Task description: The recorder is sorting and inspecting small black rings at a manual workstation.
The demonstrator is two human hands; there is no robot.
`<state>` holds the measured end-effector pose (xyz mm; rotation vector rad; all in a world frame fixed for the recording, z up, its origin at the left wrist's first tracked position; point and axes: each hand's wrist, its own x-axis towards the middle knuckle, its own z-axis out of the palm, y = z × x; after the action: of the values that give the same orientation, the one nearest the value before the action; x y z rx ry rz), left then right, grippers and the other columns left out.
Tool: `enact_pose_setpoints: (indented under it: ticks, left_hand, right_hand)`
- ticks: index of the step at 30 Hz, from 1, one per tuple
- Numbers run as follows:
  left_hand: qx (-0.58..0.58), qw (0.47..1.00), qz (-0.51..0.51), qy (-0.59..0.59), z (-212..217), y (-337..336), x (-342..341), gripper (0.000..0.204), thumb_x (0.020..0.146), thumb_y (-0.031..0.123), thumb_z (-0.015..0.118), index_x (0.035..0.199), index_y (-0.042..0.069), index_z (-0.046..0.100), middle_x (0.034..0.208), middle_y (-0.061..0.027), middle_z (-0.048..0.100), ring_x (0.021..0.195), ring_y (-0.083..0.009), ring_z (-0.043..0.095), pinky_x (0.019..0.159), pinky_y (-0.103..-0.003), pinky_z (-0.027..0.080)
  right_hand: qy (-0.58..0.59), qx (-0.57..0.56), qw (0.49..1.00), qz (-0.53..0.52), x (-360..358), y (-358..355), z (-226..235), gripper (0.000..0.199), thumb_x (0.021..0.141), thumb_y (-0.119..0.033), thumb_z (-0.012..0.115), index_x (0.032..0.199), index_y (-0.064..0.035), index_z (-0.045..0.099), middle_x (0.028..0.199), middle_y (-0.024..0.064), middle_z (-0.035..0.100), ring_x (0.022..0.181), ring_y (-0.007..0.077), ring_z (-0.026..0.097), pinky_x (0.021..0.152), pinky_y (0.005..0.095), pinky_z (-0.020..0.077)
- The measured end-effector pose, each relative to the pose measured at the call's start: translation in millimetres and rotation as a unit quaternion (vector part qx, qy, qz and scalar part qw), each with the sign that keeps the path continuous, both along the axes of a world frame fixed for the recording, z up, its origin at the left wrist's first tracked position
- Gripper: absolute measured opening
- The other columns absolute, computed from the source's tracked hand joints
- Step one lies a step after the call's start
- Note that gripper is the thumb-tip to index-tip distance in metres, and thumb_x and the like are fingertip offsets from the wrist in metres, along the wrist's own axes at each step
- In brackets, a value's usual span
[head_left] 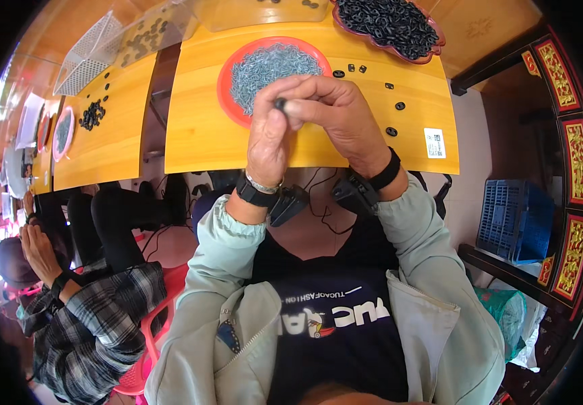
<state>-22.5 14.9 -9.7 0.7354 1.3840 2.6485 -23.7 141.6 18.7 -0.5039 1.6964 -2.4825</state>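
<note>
My left hand (266,142) and my right hand (339,111) meet above the near rim of a red bowl (224,88). Pinched between their fingertips is a small black part (280,104), mostly covered by the fingers. Heaped in the bowl are many small silvery metal pieces (264,67), too fine to name surely. To the right of my right hand, several loose black oval parts with holes, such as this black piece (400,106), lie scattered on the yellow wooden table (197,145).
A scalloped dish (433,55) piled with black ring-like parts stands at the far right. A white label (434,143) lies near the table's right corner. To my left, a person in a plaid shirt (95,331) sits at another table (112,145). A blue crate (514,219) stands right.
</note>
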Motion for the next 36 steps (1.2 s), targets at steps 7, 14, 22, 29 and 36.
enact_pose_setpoints:
  ticks: [7, 14, 22, 29, 36]
  left_hand:
    - [0.038, 0.998, 0.039, -0.013, 6, 5, 7, 0.047, 0.091, 0.034, 0.046, 0.123, 0.001, 0.039, 0.106, -0.0066, 0.049, 0.089, -0.0119, 0.045, 0.082, -0.026, 0.037]
    - [-0.097, 0.970, 0.221, 0.033, -3, -3, 2, 0.017, 0.088, 0.011, 0.048, 0.101, 0.001, 0.048, 0.092, -0.0099, 0.055, 0.082, -0.0170, 0.052, 0.076, -0.028, 0.043]
    - [-0.296, 0.923, 0.224, 0.101, -6, -15, -10, 0.009, 0.085, 0.008, 0.047, 0.086, 0.000, 0.050, 0.067, -0.0088, 0.054, 0.062, -0.0162, 0.051, 0.058, -0.030, 0.043]
    - [-0.233, 0.956, 0.174, 0.051, -4, -7, -9, 0.009, 0.085, 0.007, 0.047, 0.081, -0.001, 0.049, 0.065, -0.0093, 0.055, 0.062, -0.0164, 0.052, 0.058, -0.030, 0.043]
    - [-0.254, 0.934, 0.245, 0.063, -12, -10, -7, 0.009, 0.084, 0.008, 0.048, 0.080, -0.001, 0.050, 0.065, -0.0081, 0.053, 0.061, -0.0148, 0.049, 0.057, -0.028, 0.041]
  right_hand:
    - [-0.026, -0.023, 0.999, -0.013, 4, -7, 1, 0.010, 0.082, -0.003, 0.059, 0.090, 0.0006, 0.064, 0.084, 0.0035, 0.064, 0.074, 0.0083, 0.058, 0.069, 0.0203, 0.0464]
    - [0.014, 0.037, 0.992, -0.118, 7, -14, -1, 0.014, 0.083, -0.002, 0.059, 0.096, 0.0012, 0.062, 0.089, 0.0048, 0.065, 0.079, 0.0075, 0.059, 0.071, 0.0196, 0.0471]
    - [-0.008, 0.125, 0.989, -0.084, -3, 2, 0, 0.014, 0.082, -0.006, 0.061, 0.094, 0.0016, 0.062, 0.086, 0.0029, 0.063, 0.076, 0.0058, 0.057, 0.069, 0.0190, 0.0469]
    - [-0.050, 0.065, 0.994, -0.075, -6, 2, -4, 0.012, 0.081, -0.008, 0.059, 0.087, 0.0025, 0.060, 0.072, 0.0021, 0.059, 0.063, 0.0068, 0.055, 0.057, 0.0202, 0.0466]
    - [-0.073, 0.039, 0.986, -0.142, 1, -11, -5, 0.015, 0.087, -0.014, 0.055, 0.094, -0.0014, 0.058, 0.082, 0.0009, 0.059, 0.070, 0.0066, 0.056, 0.062, 0.0197, 0.0467]
